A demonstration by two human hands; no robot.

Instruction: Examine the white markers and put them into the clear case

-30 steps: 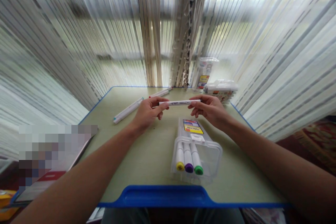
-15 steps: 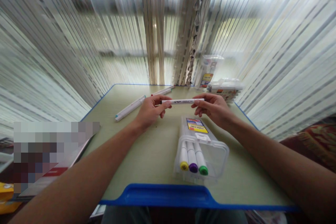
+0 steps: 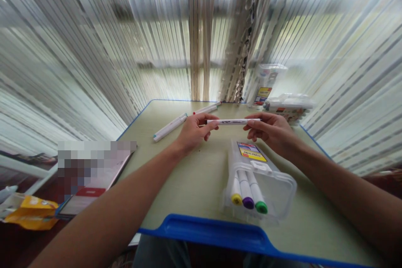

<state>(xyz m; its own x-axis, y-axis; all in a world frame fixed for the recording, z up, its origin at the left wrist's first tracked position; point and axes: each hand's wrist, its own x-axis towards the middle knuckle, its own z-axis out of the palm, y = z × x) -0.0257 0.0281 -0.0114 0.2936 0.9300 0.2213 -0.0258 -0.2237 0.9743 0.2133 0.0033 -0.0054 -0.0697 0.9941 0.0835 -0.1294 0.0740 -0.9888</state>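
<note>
A white marker (image 3: 232,122) with dark print is held level above the table between both hands. My left hand (image 3: 198,130) pinches its left end, and my right hand (image 3: 266,129) pinches the right end; the fingers hide both tips. Below and nearer to me lies a clear plastic case (image 3: 284,192) with its open end facing me. Inside it are a yellow-ended marker (image 3: 236,198), a purple-ended marker (image 3: 248,202) and a green-ended marker (image 3: 260,206). Beyond my left hand, white markers with teal ends (image 3: 170,127) lie side by side.
More markers (image 3: 207,109) with red and teal ends lie toward the back. An upright clear case (image 3: 262,92) and a filled clear box (image 3: 289,106) stand back right. A blue trim with a tray recess (image 3: 213,230) edges the table (image 3: 188,184). A yellow packet (image 3: 34,211) is at left.
The whole scene has shifted to the right in view as the camera turned left. Both hands keep the same hold on the marker.
</note>
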